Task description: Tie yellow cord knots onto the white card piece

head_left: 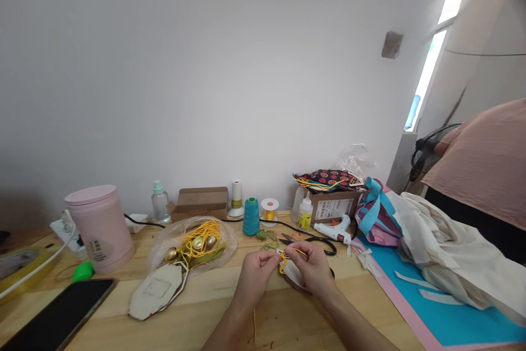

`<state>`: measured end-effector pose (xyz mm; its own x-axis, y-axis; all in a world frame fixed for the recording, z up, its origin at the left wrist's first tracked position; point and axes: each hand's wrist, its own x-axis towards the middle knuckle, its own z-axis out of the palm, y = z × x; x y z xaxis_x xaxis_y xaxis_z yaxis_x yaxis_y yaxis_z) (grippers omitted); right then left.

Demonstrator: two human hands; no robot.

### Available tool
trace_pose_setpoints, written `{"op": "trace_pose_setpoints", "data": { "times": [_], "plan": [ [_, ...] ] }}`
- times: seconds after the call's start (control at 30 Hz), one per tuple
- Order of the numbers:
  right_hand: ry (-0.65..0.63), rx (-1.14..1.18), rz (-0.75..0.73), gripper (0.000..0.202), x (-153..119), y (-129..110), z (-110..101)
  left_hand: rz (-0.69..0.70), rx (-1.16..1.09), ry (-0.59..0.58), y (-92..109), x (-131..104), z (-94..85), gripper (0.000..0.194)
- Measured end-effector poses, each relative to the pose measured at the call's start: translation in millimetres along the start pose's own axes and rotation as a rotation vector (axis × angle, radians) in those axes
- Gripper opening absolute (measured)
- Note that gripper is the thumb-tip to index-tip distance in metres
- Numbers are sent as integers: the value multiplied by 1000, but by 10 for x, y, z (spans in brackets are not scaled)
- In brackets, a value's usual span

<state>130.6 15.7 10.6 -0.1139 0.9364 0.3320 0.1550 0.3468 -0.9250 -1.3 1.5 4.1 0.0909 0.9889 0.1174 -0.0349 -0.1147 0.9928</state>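
Note:
Fingertips pinched, my left hand (259,274) grips a yellow cord (282,264) near the middle of the wooden table. My right hand (312,269) pinches the same cord from the other side, and a short loop of it shows between the two. Below and partly behind my right hand lies a flat pale piece with a dark edge (293,276), mostly covered. A loose tail of cord hangs down below my left wrist. Just beyond my fingers are black-handled scissors (324,243) and a small tangle of green thread (268,238).
A plastic bag of yellow cords and gold bells (201,242) and pale cutout boards (158,291) lie left, near a pink canister (101,230) and phone (61,312). A teal thread cone (251,218), glue bottle (304,213) and glue gun (335,229) stand behind. Someone in pink is at right.

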Motion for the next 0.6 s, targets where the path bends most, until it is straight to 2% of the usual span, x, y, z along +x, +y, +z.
{"op": "trace_pose_setpoints", "data": {
  "times": [0.17,0.33,0.6],
  "plan": [
    [6,82,-3,24,-8,-3,13,8,33,60,12,-22,2,20],
    [-24,183,92,26,13,-29,-15,49,20,113,9,-37,20,18],
    [-22,117,40,26,29,-3,-20,52,8,129,10,-12,26,20]
  ]
}}
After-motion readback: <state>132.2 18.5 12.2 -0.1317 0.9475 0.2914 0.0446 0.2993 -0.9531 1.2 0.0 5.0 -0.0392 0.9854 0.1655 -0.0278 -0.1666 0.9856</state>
